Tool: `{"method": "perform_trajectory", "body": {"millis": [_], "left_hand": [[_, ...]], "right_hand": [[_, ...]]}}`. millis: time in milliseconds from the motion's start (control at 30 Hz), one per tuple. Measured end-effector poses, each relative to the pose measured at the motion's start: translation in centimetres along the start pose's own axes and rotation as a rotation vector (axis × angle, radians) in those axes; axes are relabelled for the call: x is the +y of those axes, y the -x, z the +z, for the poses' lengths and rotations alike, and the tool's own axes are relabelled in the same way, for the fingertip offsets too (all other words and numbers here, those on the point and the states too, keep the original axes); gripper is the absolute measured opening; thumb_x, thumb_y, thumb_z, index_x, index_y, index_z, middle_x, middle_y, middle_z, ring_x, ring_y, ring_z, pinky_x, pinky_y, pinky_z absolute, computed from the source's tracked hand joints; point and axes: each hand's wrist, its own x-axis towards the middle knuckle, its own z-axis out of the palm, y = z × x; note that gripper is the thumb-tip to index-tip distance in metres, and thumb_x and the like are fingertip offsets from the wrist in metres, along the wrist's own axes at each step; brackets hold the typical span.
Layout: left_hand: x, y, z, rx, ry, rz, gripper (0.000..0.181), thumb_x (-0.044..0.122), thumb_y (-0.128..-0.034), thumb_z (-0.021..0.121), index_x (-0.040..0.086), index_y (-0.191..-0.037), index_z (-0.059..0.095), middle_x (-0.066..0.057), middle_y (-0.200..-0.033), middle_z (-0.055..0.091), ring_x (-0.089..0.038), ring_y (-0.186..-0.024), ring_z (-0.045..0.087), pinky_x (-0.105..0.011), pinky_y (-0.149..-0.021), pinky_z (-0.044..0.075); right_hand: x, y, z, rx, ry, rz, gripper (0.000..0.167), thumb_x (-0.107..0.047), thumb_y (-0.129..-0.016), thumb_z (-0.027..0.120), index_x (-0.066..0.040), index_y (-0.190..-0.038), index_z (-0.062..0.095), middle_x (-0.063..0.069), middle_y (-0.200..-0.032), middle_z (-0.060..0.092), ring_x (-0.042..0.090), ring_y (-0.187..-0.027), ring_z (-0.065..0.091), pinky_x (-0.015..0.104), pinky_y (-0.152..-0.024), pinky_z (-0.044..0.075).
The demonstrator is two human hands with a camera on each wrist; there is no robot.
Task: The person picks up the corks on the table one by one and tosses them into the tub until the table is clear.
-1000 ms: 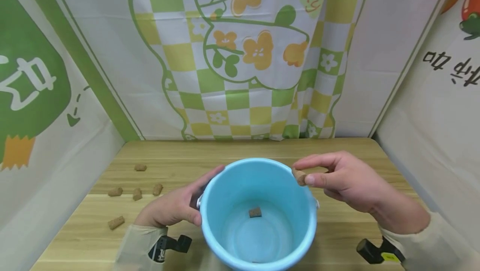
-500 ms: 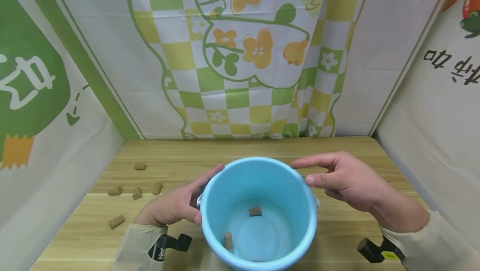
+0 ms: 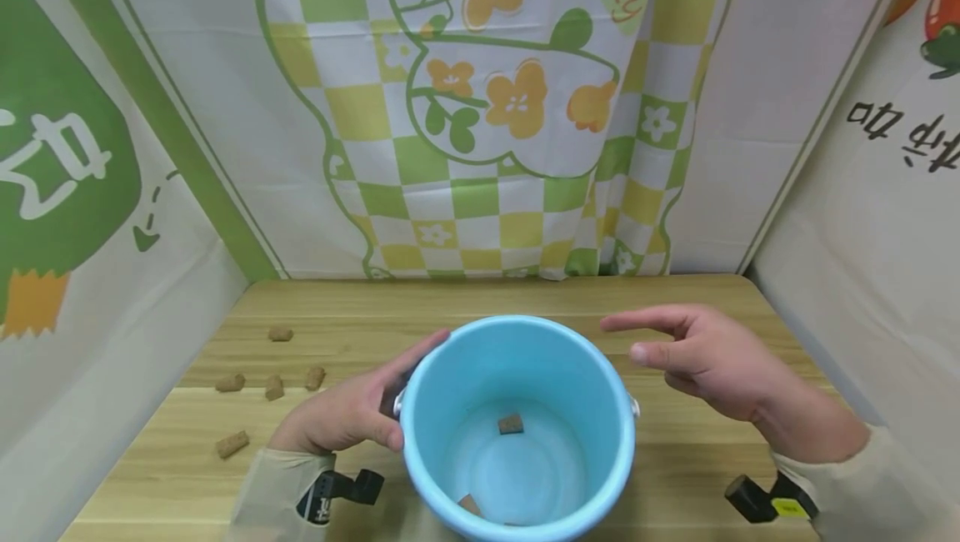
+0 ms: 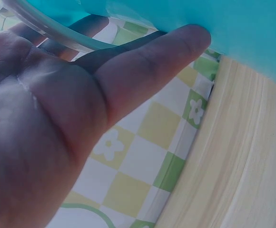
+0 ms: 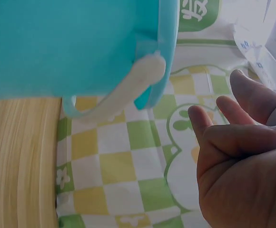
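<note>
A light-blue bucket (image 3: 517, 363) stands at the front middle with its mouth tipped towards me. One cork (image 3: 511, 424) lies on its floor, and another cork (image 3: 469, 504) is partly hidden by the near rim. My left hand (image 3: 352, 413) rests against the bucket's left outer side, thumb and fingers spread along the wall; the left wrist view shows the straight thumb (image 4: 152, 71) touching it. Right of the rim hovers my right hand (image 3: 712, 363), apart from the bucket. Its index finger points left, the thumb is extended, and nothing is between them.
Several loose corks (image 3: 232, 444) lie on the wooden table (image 3: 420, 296) left of the bucket. A white handle (image 5: 133, 85) hangs at the bucket's side. A checked cloth (image 3: 495, 200) hangs behind the table, with printed cloth walls on both sides.
My right hand has let go of a cork, which dropped into the bucket and moved towards the near rim. That hand has then drawn slightly right. The left hand stays put.
</note>
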Motion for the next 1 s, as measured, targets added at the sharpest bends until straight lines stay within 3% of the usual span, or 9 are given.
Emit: {"method": "perform_trajectory", "body": {"millis": [133, 333, 533, 1000], "left_hand": [[0.0, 0.0, 0.0, 0.000, 0.007, 0.000, 0.114, 0.051, -0.0777, 0.083, 0.031, -0.162, 0.009, -0.016, -0.159, 0.024, -0.042, -0.132, 0.040, -0.051, -0.098, 0.045], [-0.1, 0.1, 0.0, 0.000, 0.010, -0.002, 0.114, 0.050, -0.0786, 0.083, 0.028, -0.162, 0.008, -0.016, -0.159, 0.024, -0.042, -0.132, 0.040, -0.051, -0.097, 0.046], [-0.1, 0.2, 0.0, -0.005, 0.014, 0.003, 0.115, 0.048, -0.0798, 0.083, 0.023, -0.162, 0.006, -0.017, -0.158, 0.024, -0.043, -0.131, 0.040, -0.052, -0.096, 0.047], [-0.1, 0.0, -0.1, -0.004, -0.005, 0.007, 0.114, 0.049, -0.0792, 0.083, 0.029, -0.162, 0.008, -0.016, -0.159, 0.024, -0.043, -0.132, 0.040, -0.051, -0.097, 0.045]], "right_hand": [[0.9, 0.3, -1.3, 0.032, -0.007, -0.012, 0.036, -0.004, -0.096, 0.065, -0.005, -0.133, 0.064, 0.006, -0.134, 0.055, 0.008, -0.042, 0.024, 0.025, -0.037, 0.024], [2.5, 0.9, -4.0, 0.022, -0.102, -0.050, 0.037, 0.003, -0.099, 0.056, -0.012, -0.132, 0.066, -0.002, -0.123, 0.066, 0.018, -0.044, 0.015, 0.034, -0.039, 0.014], [4.0, 1.7, -6.5, 0.061, -0.163, -0.072, 0.039, 0.005, -0.101, 0.051, -0.015, -0.131, 0.067, -0.001, -0.130, 0.064, 0.022, -0.046, 0.011, 0.036, -0.039, 0.010], [8.0, 4.2, -11.5, 0.139, -0.210, -0.004, 0.046, 0.005, -0.103, 0.048, -0.026, -0.132, 0.065, -0.008, -0.130, 0.063, 0.024, -0.052, 0.008, 0.034, -0.043, 0.011]]}}
